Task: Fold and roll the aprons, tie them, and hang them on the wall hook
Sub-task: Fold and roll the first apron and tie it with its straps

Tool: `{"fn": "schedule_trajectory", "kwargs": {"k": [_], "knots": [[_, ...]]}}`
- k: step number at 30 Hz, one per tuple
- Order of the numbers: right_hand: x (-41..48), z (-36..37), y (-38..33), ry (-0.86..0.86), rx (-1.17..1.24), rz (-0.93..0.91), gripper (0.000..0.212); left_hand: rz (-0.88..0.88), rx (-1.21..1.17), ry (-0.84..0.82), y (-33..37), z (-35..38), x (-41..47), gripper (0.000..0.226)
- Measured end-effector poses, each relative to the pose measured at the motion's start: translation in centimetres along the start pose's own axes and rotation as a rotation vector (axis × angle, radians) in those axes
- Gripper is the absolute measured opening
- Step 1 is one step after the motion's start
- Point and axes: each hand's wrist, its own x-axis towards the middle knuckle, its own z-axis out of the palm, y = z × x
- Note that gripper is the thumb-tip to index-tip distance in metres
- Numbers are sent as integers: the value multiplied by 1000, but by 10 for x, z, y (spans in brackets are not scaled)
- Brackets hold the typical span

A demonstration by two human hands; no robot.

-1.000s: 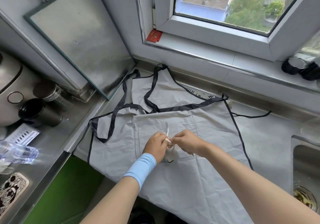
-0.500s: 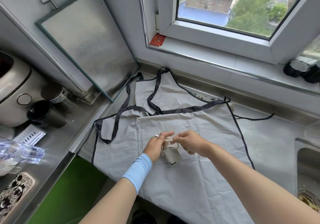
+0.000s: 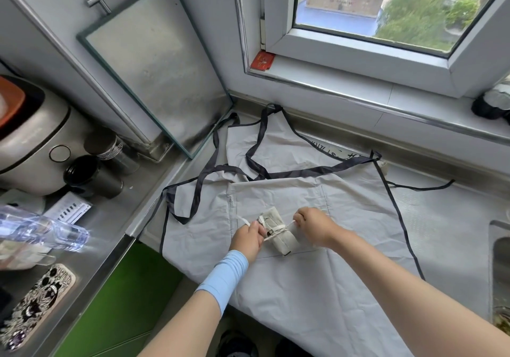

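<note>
A small rolled beige apron (image 3: 278, 232) lies on top of a grey apron (image 3: 317, 268) with black trim, which is spread flat over the steel counter. My left hand (image 3: 248, 236) pinches one white tie strap on the left of the roll. My right hand (image 3: 310, 223) pinches the other strap end on the right. The strap is wrapped around the roll and stretched taut between both hands. The grey apron's black straps (image 3: 256, 147) lie looped toward the back wall. No wall hook is in view.
A glass-framed panel (image 3: 157, 61) leans against the wall at the back left. A rice cooker (image 3: 30, 136), dark cups (image 3: 88, 174), a plastic bottle (image 3: 44, 231) and a phone (image 3: 36, 304) crowd the left counter. A sink (image 3: 501, 268) is at the right edge.
My hands were together over the roll; now they have pulled apart sideways, drawing the white strap tight around the rolled apron. The roll shows fully between them.
</note>
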Motion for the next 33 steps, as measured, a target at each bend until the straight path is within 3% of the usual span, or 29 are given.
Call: {"fn": "schedule_trajectory", "kwargs": {"k": [4, 10, 15, 22, 27, 29, 31, 33], "knots": [[5, 3, 1, 2, 294, 109, 26, 64, 474, -24, 6, -3, 4, 38], [5, -4, 4, -75, 94, -23, 14, 240, 900, -142, 16, -10, 5, 30], [9, -3, 9, 20, 124, 29, 13, 315, 1100, -274, 16, -19, 7, 26], [7, 9, 16, 71, 61, 123, 16, 325, 888, -307, 19, -23, 5, 21], [12, 10, 10, 29, -3, -17, 12, 296, 626, -353, 10, -34, 5, 50], [12, 9, 8, 18, -6, 2, 13, 255, 671, -312, 11, -35, 8, 56], [12, 10, 6, 21, -42, 26, 13, 181, 790, -268, 12, -35, 8, 38], [11, 11, 4, 37, -16, 40, 13, 234, 873, -172, 15, -35, 7, 30]]}}
